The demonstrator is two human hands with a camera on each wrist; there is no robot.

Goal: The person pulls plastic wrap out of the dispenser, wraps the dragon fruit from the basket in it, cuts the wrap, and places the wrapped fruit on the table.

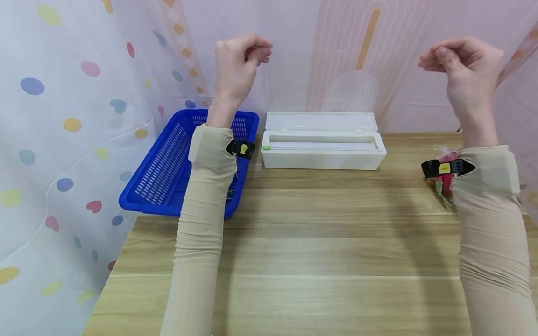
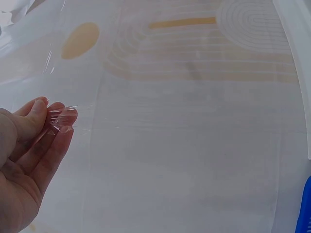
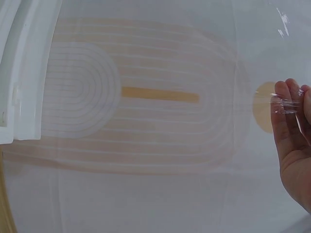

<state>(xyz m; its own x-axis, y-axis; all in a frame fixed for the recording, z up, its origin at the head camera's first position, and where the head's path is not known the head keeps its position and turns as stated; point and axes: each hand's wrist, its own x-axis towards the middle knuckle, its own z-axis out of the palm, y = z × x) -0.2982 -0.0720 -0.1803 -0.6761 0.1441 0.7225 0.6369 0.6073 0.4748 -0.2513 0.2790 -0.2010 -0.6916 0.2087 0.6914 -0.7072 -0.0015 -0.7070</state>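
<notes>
Fingers of both hands, left and right, pinch clear film corners, stretched above the dispenser.

Clear glossy film, crinkled at fingertips; matt wood-grain worktop; smooth white plastic dispenser; perforated blue plastic basket.

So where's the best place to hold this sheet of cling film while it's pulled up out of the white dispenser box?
Probably at the two top corners, pinched from the outer sides, much as now: the left hand and right hand each pinch a corner of the cling film. It is thin and limp, spanning the width of the dispenser box, so a wide two-corner hold should keep it flat.
</notes>
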